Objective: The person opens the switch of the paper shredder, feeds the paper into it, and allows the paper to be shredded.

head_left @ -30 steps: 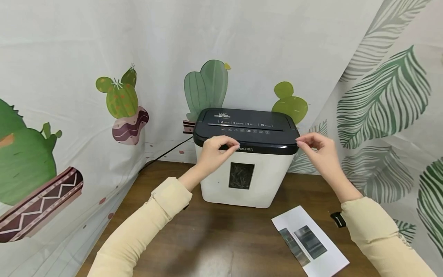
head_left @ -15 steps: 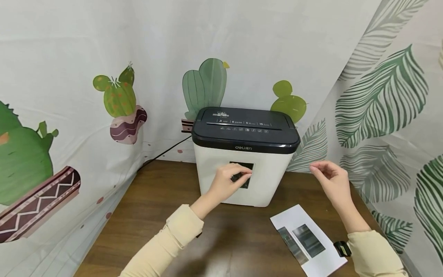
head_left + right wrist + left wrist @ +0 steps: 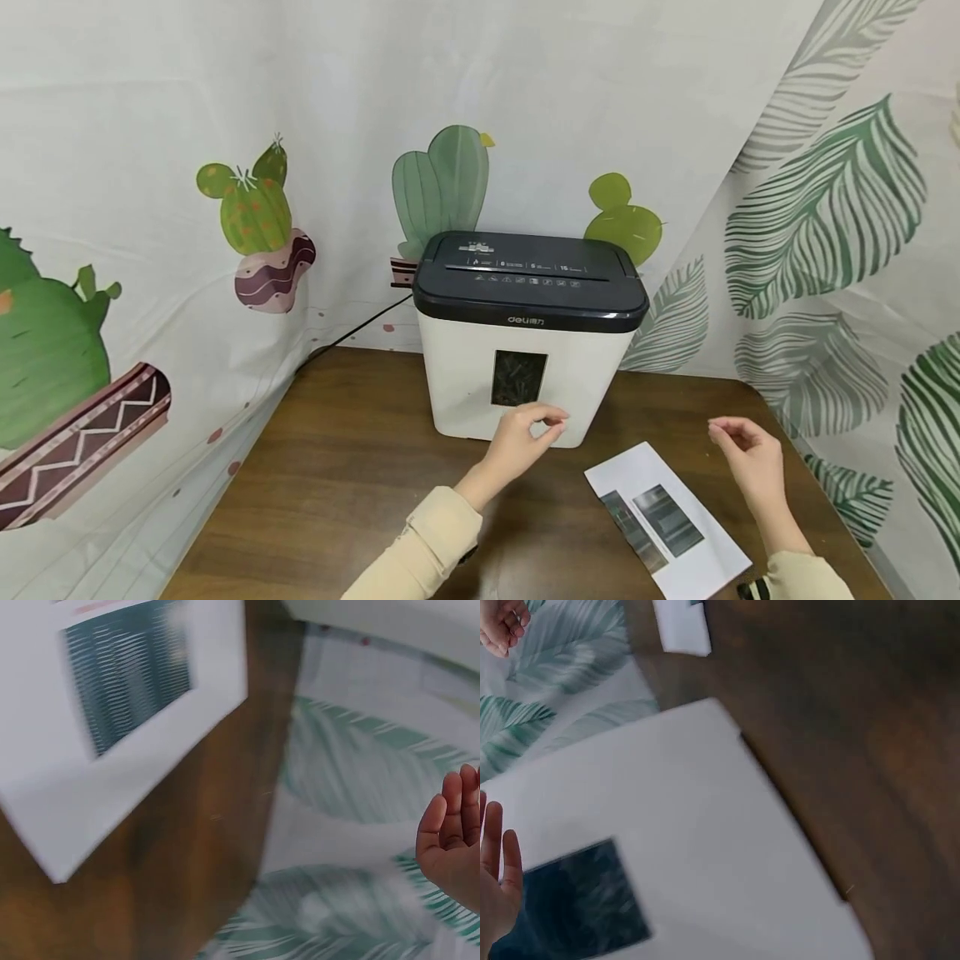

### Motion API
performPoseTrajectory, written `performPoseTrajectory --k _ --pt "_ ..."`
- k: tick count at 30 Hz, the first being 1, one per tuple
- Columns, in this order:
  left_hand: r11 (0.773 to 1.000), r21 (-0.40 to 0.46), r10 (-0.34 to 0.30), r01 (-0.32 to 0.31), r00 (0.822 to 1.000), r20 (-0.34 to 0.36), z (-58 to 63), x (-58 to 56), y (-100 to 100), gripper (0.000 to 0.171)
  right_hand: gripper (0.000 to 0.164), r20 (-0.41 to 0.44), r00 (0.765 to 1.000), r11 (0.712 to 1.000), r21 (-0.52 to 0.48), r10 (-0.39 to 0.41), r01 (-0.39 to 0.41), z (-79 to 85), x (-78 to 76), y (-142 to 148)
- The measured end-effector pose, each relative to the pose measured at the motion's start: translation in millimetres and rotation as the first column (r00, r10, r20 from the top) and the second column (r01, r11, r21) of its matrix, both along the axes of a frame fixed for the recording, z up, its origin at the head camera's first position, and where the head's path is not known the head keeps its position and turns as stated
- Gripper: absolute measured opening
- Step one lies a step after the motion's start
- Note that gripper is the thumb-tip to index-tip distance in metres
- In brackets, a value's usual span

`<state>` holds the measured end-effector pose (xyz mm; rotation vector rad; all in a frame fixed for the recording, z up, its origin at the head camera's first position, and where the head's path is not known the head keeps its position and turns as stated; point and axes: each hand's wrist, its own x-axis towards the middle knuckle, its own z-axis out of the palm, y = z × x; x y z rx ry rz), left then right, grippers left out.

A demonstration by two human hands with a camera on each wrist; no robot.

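A paper shredder (image 3: 465,367) with a white bin and a black top stands at the back of the table. Low before its front, below the dark window (image 3: 519,377), hovers my left hand (image 3: 516,446), fingers loosely bent and nothing between them. My right hand (image 3: 753,462) hangs right of a printed white sheet (image 3: 633,471), likewise holding nothing. Relaxed fingers show on the left hand (image 3: 499,892) in the left wrist view and on the right hand (image 3: 454,840) in the right wrist view. The slot (image 3: 525,273) on the shredder's top shows no paper sticking out.
The brown wooden table (image 3: 322,467) carries the shredder and the sheet. A black power cord (image 3: 360,327) runs from the shredder's left side to the table's back left. Cloth (image 3: 562,100) printed with cacti and leaves hangs behind and on both sides.
Both hands have come down and back from the shredder's top front edge, the left lower before the bin, the right out beside the sheet. Shredder and sheet stay in place.
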<state>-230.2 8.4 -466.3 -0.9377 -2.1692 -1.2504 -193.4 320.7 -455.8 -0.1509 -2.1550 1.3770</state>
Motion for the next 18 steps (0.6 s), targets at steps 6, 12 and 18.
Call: performPoseTrajectory --k 6,12,18 --pt "0.996 -0.085 0.011 0.001 0.991 0.136 -33.2 7.0 17 0.022 0.009 0.096 0.994 0.997 0.069 -0.053 0.046 -34.5 13.9 19" --pt "0.983 -0.182 0.036 0.005 0.975 0.221 -64.6 13.2 48 0.035 0.019 0.201 0.977 0.968 0.248 -0.07 0.018 -61.7 25.4 35" --pt "0.921 -0.388 0.066 0.018 0.977 0.201 -88.9 15.4 69 0.04 0.014 0.335 0.938 0.916 0.398 -0.09 -0.054 -86.1 29.2 46"
